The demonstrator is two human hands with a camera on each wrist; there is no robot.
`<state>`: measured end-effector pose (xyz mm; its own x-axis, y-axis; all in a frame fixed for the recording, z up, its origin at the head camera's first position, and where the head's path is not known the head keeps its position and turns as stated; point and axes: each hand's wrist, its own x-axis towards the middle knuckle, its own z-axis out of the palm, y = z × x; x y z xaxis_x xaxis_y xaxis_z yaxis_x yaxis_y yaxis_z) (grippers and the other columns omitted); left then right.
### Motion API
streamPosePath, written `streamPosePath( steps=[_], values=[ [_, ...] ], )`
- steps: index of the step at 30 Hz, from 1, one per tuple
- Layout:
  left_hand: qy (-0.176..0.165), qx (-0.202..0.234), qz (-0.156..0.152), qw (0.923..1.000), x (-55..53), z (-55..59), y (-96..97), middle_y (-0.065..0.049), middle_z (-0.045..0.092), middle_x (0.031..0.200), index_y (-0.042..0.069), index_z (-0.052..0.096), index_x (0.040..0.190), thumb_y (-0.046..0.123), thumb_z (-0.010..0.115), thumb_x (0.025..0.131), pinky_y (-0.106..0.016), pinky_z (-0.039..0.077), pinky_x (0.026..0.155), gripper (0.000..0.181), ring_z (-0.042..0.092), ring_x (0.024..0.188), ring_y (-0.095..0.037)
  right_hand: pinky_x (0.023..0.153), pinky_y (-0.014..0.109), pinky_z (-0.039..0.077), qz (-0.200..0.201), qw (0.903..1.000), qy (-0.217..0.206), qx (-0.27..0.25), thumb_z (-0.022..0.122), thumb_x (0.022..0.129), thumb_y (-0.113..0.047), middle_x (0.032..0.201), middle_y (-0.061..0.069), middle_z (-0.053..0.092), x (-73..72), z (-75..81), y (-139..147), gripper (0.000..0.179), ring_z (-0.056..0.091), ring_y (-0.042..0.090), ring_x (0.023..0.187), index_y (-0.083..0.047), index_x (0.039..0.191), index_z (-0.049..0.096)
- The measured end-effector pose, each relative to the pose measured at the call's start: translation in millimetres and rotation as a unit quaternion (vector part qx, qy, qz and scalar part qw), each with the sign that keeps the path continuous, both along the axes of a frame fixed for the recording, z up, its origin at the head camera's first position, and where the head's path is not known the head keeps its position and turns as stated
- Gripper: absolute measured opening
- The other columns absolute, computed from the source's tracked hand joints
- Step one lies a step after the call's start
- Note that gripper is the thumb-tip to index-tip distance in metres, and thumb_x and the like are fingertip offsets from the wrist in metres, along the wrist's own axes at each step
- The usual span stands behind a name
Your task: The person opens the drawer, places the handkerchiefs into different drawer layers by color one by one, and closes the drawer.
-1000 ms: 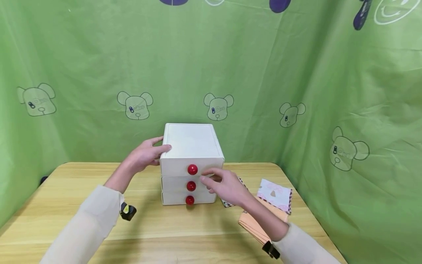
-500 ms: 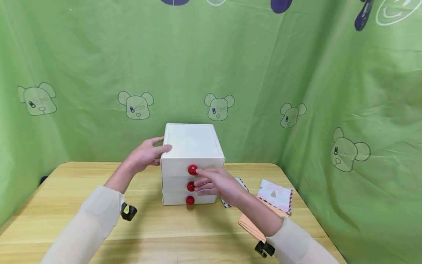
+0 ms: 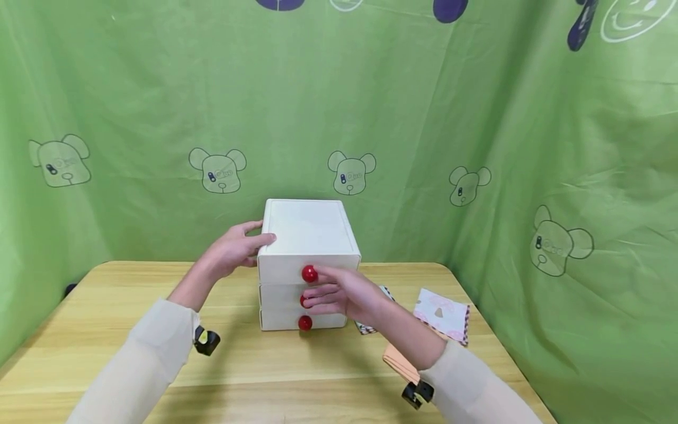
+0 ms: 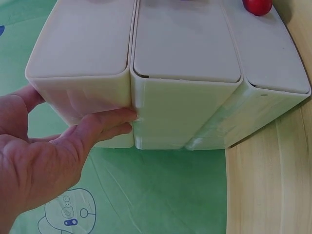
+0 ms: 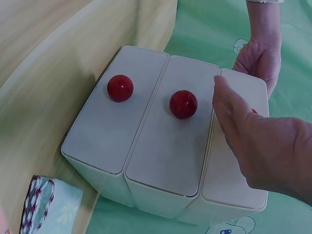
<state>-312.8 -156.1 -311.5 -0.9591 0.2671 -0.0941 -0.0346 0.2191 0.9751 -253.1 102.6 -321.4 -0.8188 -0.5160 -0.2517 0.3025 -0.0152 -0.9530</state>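
Observation:
A white three-drawer box stands on the table, all its drawers pushed in. Each drawer front has a round red knob. My left hand rests against the box's left side, thumb over the top edge; in the left wrist view its fingers lie along the side wall. My right hand is at the front, a fingertip right at the top knob. Its other fingers extend across the middle knob, partly covering it in the head view. The bottom knob is uncovered. In the right wrist view, my right hand hides most of the top knob.
Right of the box lie a folded orange cloth and a pale patterned cloth with a checked edge. Another checked-edge cloth lies close by the box's right side. Green curtains hang behind and beside the wooden table.
My right hand has shifted left to the top knob, and its fingers have gone from bent to more extended across the drawer fronts. The left hand and the box have stayed put.

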Motion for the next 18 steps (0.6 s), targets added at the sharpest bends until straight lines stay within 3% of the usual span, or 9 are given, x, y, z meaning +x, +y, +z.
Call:
streamPosePath(
  steps=[10,18],
  values=[
    [0.005,-0.004,-0.005,1.0,1.0,1.0,0.4,-0.022,0.047,0.139,0.008,0.011,0.153,0.032,0.059,0.094,-0.043,0.049,0.096,0.08,0.046,0.127,-0.037,0.097,0.047,0.047,0.003,0.9988,-0.017,-0.046,0.049,0.099,-0.031,0.133,0.038,0.042,-7.9,-1.1,-3.2,0.055,0.045,0.05,0.122,0.011,0.133,0.038],
    [0.002,-0.004,-0.003,1.0,2.1,1.8,0.8,-0.022,0.049,0.136,0.009,0.011,0.153,0.031,0.059,0.094,-0.043,0.049,0.096,0.079,0.048,0.125,-0.037,0.094,0.045,0.05,-0.014,0.9985,-0.006,-0.052,0.051,0.098,-0.027,0.129,0.038,0.047,-10.3,-7.7,-5.5,0.047,0.049,0.049,0.118,0.008,0.129,0.045]
  ],
)
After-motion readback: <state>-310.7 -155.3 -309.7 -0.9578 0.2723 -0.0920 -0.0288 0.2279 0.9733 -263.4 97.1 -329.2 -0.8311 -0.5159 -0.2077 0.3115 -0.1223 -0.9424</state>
